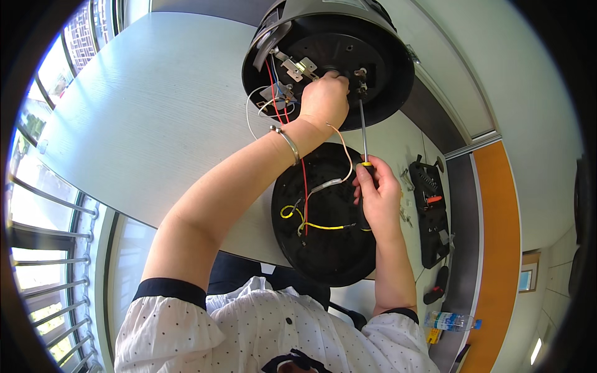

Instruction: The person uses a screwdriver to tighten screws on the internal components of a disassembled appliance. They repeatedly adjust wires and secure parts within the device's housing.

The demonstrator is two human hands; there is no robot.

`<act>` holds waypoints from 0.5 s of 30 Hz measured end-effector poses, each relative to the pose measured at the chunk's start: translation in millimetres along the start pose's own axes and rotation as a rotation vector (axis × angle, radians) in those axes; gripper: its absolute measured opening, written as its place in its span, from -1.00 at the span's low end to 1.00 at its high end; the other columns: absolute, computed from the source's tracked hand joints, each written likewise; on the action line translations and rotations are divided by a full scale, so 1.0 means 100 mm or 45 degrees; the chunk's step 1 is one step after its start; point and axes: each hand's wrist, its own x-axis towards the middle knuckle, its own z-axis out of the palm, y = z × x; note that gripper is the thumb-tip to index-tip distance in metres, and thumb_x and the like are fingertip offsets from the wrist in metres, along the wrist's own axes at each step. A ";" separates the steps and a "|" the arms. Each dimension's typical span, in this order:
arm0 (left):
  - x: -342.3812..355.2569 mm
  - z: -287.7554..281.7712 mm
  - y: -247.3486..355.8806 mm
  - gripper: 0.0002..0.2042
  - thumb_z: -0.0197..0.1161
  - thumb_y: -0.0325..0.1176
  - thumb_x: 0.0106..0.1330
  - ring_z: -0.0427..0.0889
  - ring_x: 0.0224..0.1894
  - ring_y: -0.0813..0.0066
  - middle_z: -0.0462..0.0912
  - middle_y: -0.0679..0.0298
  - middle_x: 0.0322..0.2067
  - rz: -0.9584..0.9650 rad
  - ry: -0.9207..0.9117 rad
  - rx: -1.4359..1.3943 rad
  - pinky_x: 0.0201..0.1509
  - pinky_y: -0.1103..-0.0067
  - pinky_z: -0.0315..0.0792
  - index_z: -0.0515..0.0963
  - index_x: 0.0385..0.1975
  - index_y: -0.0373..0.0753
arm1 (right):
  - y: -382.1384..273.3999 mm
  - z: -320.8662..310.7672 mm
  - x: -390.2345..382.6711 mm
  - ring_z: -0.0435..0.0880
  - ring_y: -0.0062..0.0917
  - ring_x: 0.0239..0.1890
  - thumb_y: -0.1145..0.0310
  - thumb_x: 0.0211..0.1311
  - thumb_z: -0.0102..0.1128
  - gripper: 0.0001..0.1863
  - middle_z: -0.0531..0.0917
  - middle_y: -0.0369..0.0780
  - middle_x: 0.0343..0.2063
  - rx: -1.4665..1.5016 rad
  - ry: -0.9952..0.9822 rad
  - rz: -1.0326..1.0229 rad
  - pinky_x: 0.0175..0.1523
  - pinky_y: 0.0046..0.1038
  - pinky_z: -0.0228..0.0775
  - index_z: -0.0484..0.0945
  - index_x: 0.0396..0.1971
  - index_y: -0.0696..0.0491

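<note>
A round black appliance body [395, 87] lies at the far side of the table, its open underside toward me, showing metal brackets and wiring. My left hand [325, 99] reaches inside near the middle, its fingers bent; what they press on is hidden. In my right hand [382, 193] is a screwdriver [364, 133], gripped by its black and yellow handle. Its tip meets a small metal fitting [362, 87] right of my left hand. Below lies a round black cover [323, 261], crossed by a red wire [305, 177] and a yellow wire [326, 227].
A black tool case [431, 233] with bits lies to the right, beside small loose screws [405, 214]. Nearer me are a black and red object [437, 286] and a clear plastic bottle [453, 321]. The pale tabletop [149, 118] stretches left toward barred windows.
</note>
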 end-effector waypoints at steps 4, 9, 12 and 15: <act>0.00 0.01 -0.01 -0.89 0.20 -0.44 0.06 0.59 -0.35 0.14 0.59 0.16 -0.37 0.021 0.026 -0.013 -0.26 0.40 0.49 0.59 -0.42 -0.26 | -0.01 0.00 0.01 0.42 -0.69 -0.67 0.35 0.25 0.09 -0.69 0.52 -0.29 -0.61 -0.023 -0.007 -0.002 -0.56 -0.62 0.31 0.43 -0.07 0.20; 0.01 0.01 -0.02 -0.90 0.20 -0.43 0.05 0.59 -0.35 0.15 0.60 0.16 -0.38 0.031 0.021 -0.005 -0.26 0.40 0.49 0.59 -0.44 -0.26 | -0.03 0.00 0.02 0.42 -0.67 -0.67 0.34 0.26 0.07 -0.69 0.52 -0.28 -0.61 -0.122 -0.024 0.002 -0.57 -0.61 0.30 0.43 -0.07 0.21; 0.01 0.03 -0.03 -0.90 0.20 -0.43 0.05 0.59 -0.34 0.15 0.60 0.16 -0.39 0.041 0.036 -0.020 -0.26 0.40 0.49 0.60 -0.45 -0.26 | -0.13 0.01 0.02 0.42 -0.65 -0.67 0.36 0.27 0.05 -0.70 0.51 -0.25 -0.60 0.143 -0.090 0.107 -0.58 -0.59 0.29 0.43 -0.08 0.22; 0.01 0.03 -0.04 -0.89 0.20 -0.42 0.05 0.59 -0.34 0.15 0.61 0.16 -0.39 0.043 0.047 -0.021 -0.26 0.40 0.49 0.61 -0.45 -0.26 | -0.17 -0.08 0.04 0.37 -0.65 -0.65 0.39 0.30 0.00 -0.73 0.47 -0.20 -0.54 0.949 -0.278 0.291 -0.61 -0.58 0.25 0.42 -0.10 0.25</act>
